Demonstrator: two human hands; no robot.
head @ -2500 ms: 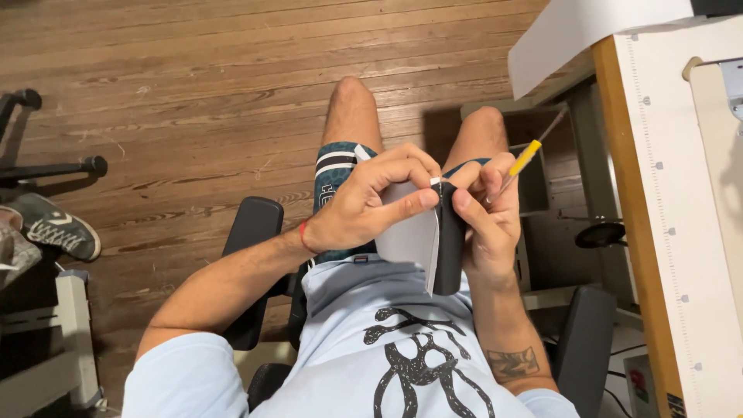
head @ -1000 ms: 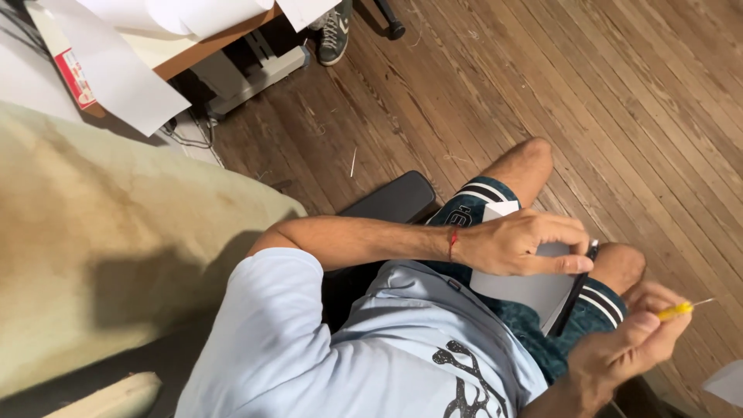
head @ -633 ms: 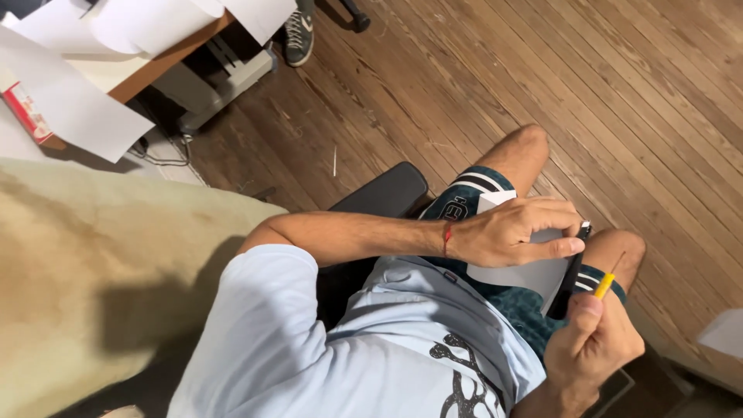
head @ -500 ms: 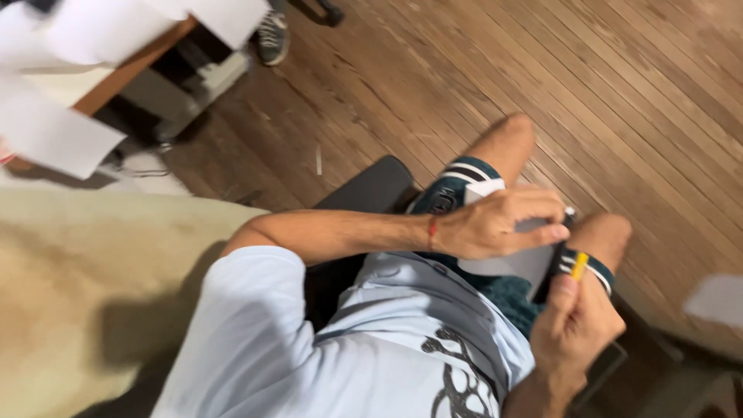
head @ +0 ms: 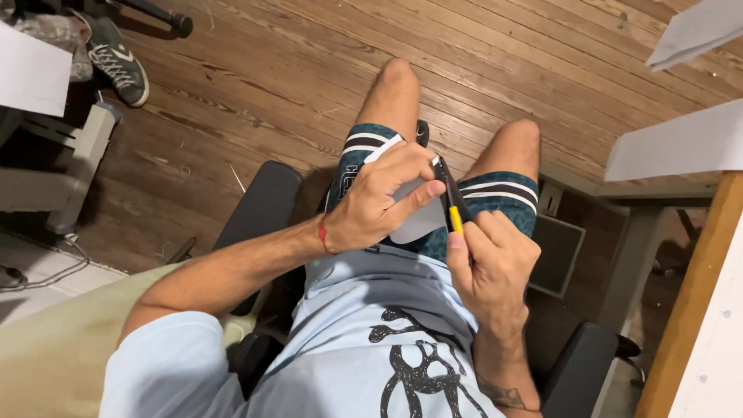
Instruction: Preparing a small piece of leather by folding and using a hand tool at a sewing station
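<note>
Sitting: person in a chair (head: 259,205) over a wooden floor (head: 309,46); both hands meet above the lap; seen from above
Left hand (head: 379,197): curled over a pale flat device (head: 418,220); fingers lie across its top face, thumb (head: 414,203) pressed against its near side; grip closed on the device
Right hand (head: 487,259): fingers pressed together round a yellow tool (head: 455,217); tool pinched between thumb and forefinger; only its upper part shows above the fist
Device: on the lap between both thighs, touching the left palm; black edge (head: 453,197) along its right side, turned toward the right hand
Tool: slim, yellow shaft with a dark tip; tip lies against the black edge; whether it enters a seam cannot be told
Wrist band (head: 322,234): red, on the left wrist
Shorts (head: 495,197): dark teal with white stripes at the hems; device rests over them
Shirt (head: 364,348): light blue with a black print
Shoe (head: 116,62): dark, on the floor at upper left, well apart from the hands
Desk (head: 696,310): wooden edge at far right; white sheets (head: 673,143) above it
Armrest (head: 580,371): black, just beside the right forearm
</note>
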